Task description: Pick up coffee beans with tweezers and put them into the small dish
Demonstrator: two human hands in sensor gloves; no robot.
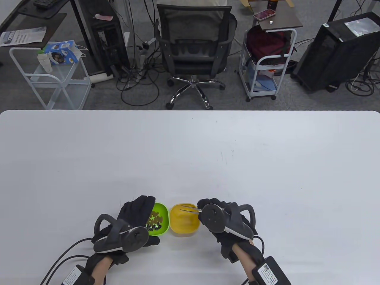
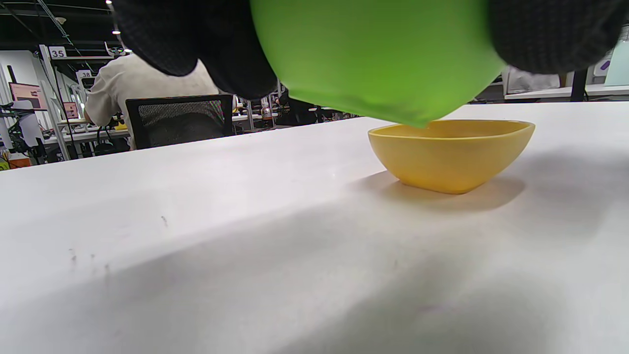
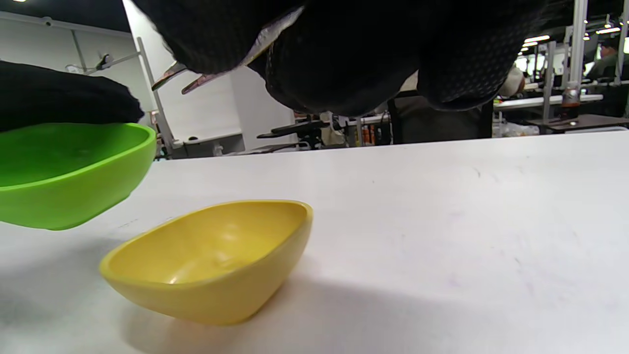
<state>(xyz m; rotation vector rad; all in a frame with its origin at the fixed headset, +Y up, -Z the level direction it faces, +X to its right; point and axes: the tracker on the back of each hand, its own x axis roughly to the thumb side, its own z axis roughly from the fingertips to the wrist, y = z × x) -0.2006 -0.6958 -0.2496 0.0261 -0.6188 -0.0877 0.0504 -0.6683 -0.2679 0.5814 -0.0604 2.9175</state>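
Bright even overhead light, soft shadows, wide-angle bending at edges.

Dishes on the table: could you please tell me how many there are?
2. The green dish, holding coffee beans, is lifted off the table in the left hand. The yellow dish sits on the table right of it, apparently empty.

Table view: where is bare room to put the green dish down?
Bare table lies beyond both dishes, also left of the left hand and right of the right hand. It is crowded where the green dish meets the yellow dish under the tweezers.
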